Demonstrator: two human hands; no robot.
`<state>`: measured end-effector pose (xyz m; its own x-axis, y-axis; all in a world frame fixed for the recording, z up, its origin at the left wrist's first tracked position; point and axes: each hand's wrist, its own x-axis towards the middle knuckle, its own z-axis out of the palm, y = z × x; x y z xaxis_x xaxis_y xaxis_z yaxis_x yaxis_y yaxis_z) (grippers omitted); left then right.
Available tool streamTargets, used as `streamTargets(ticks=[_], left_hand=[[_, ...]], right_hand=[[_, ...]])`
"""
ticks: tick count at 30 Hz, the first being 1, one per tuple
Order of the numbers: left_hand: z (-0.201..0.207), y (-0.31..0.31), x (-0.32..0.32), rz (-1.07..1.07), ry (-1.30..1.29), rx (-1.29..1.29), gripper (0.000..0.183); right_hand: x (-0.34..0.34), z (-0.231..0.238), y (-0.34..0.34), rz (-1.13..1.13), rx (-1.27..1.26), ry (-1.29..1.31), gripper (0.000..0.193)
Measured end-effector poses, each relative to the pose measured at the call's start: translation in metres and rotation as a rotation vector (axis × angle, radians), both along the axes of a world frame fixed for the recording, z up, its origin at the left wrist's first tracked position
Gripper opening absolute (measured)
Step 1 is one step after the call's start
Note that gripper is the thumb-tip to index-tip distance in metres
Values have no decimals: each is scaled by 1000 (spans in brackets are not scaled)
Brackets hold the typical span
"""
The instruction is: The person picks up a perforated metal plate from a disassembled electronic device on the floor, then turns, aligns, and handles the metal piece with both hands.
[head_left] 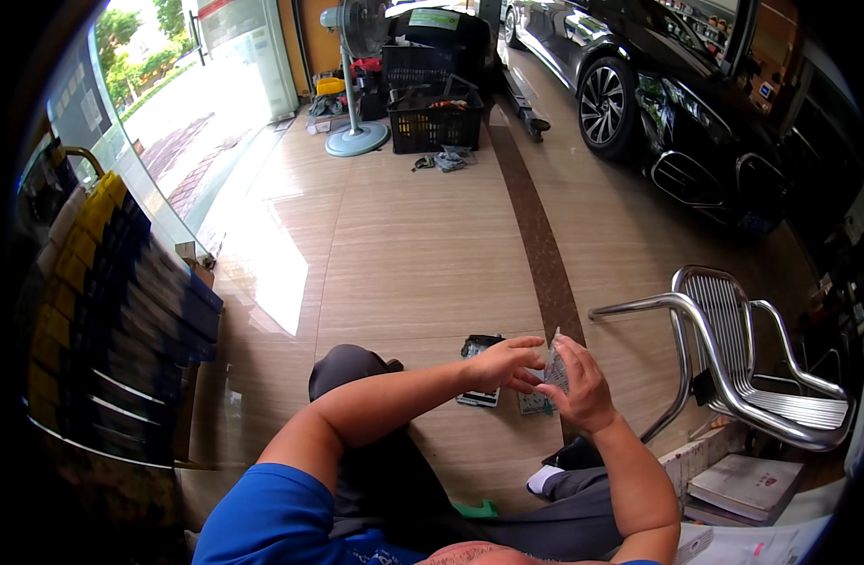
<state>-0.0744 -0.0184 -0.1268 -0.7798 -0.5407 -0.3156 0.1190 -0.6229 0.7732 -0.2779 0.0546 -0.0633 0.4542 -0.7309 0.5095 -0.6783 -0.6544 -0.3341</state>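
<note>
Both forearms rise from the lower edge over the seated person's lap. Right hand (581, 388) is clamped on a small flat packet (555, 369) held upright, while left hand (504, 363) pinches its near edge with its fingers together. Below them, two similar packets (479, 372) lie on the tiled floor (404, 245), with a metal chair (733, 348) to the right.

Small flat packet (554, 369), pale grey-white with dark print, pinched between left hand (507, 363) and right hand (580, 384); sleeve (272, 518), bright blue; trousers (376, 471), dark grey; sock (543, 480), white; floor (404, 245), glossy beige tile crossed by one brown stripe (540, 245); two flat packs on the floor (479, 372), black and grey; chair (733, 358), polished silver metal with slatted seat; car (658, 85), gloss black, silver spoked wheel; crate (437, 118), black lattice; standing fan (357, 75), pale blue-grey; stacked boxes (112, 301), navy with yellow ends; book (747, 485), off-white cover.
</note>
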Motion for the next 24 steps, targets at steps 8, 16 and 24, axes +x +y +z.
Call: streamTargets(ticks=[8, 16, 24], left_hand=[[-3, -1, -2, -44, 94, 117, 60], [3, 1, -2, 35, 282, 16, 66], [1, 0, -2, 93, 249, 24, 73]], right_hand=[[9, -3, 1, 92, -70, 53, 69], [12, 1, 3, 106, -121, -13, 60], [9, 2, 2, 119, -69, -46, 49]])
